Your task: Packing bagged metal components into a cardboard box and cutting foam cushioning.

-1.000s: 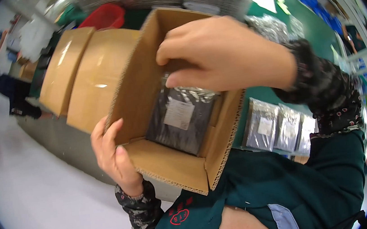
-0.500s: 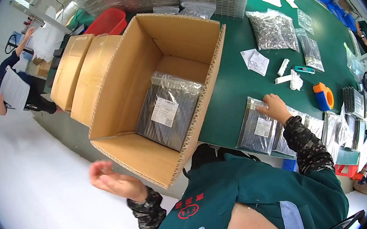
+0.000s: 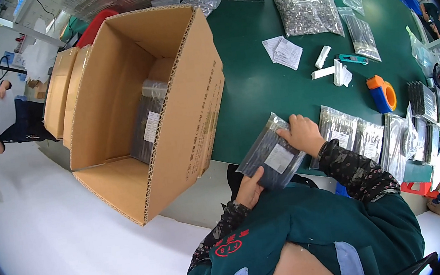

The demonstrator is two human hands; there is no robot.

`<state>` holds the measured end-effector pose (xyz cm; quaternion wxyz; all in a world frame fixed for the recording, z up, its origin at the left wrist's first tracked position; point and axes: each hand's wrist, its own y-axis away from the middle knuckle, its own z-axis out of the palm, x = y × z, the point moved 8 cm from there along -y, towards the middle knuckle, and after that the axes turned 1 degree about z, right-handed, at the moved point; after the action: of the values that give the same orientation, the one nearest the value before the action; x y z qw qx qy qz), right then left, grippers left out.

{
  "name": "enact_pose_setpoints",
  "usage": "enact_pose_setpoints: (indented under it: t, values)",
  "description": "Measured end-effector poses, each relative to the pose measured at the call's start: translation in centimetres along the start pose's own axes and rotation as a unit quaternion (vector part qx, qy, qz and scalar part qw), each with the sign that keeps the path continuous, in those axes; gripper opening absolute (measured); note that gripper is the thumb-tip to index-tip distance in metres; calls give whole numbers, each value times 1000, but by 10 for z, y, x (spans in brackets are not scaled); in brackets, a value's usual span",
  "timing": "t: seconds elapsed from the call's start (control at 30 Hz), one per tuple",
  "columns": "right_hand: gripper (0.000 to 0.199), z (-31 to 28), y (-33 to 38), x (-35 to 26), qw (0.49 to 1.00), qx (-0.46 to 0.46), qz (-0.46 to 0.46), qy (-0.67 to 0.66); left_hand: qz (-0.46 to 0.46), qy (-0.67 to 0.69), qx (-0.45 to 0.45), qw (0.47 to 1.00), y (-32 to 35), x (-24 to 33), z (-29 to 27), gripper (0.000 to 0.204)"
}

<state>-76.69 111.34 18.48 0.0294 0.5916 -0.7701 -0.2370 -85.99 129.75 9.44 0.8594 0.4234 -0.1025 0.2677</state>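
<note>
Head view: a flat dark packet (image 3: 259,153) in clear film is held to the right of the open carton (image 3: 183,125), by the near edge of the green counter (image 3: 258,89), its white label (image 3: 279,159) facing up.
Left hand: the packet's lower left corner, nearest the carton, is pinched by the left hand (image 3: 250,189), its thumb laid on top.
Right hand: the packet's upper right edge, farther from the carton, is gripped by the right hand (image 3: 305,134), its fingers close together.
Carton contents: another packet (image 3: 140,127) is seen inside the carton, partly hidden by the right wall.
Bag row: similar flat bags (image 3: 369,134) are laid side by side, right of the carton and past the right hand.
Tools: a blue-and-orange tape dispenser (image 3: 380,98) and a teal cutter (image 3: 353,59) are placed well right of the carton.
Paper slips: white slips (image 3: 282,52) are spread nearer the carton's right side.
Parts bag: a bag of small parts (image 3: 306,11) is set beyond the slips, right of the carton.
Closed cartons: two taped boxes (image 3: 61,93) are stood left of the carton.
Far person: a white sheet (image 3: 2,114) is held by a person (image 3: 25,119) well left of the carton.
</note>
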Motion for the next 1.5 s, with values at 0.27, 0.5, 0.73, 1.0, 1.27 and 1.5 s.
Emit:
enact_pose_setpoints:
  t: [0.27, 0.5, 0.73, 1.0, 1.27, 1.5]
  values:
    - [57, 6, 10, 3, 994, -43, 16, -103, 65, -87, 56, 993, 39, 59, 30, 38]
    - [47, -15, 32, 23, 949, -25, 27, -315, 128, -205, 2, 970, 80, 129, 107, 33]
    - [44, -94, 55, -19, 699, -114, -49, -705, 217, -241, -86, 942, 133, 179, 173, 39]
    - [36, -274, 54, -147, 831, -11, -239, -502, 335, -108, -144, 925, 215, 272, 191, 37]
    - [44, -259, -44, -293, 940, -151, -219, -213, 335, 60, -78, 937, 211, 319, 118, 37]
    - [61, -158, -102, -307, 955, -227, -189, -39, 266, 272, -100, 919, 184, 310, 90, 37]
